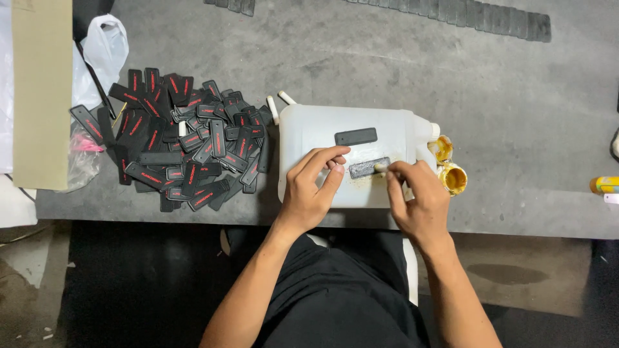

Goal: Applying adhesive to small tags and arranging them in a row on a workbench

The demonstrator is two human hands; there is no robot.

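Observation:
A white plastic jerrycan (309, 132) lies flat on the grey table as a work surface. On it rest two small black rectangular patches: one (356, 136) lying free near the top, another (367, 168) looking wet and grey. My left hand (309, 190) pins the left end of the wet patch with its fingertips. My right hand (419, 200) grips a small brush (380, 167) whose tip touches the patch's right end.
A big heap of black patches with red markings (177, 142) lies left of the jerrycan. A small open can of yellow glue (453, 177) and its lid (441, 147) sit at the jerrycan's right. A cardboard strip (42, 96) and plastic bag (103, 48) are far left.

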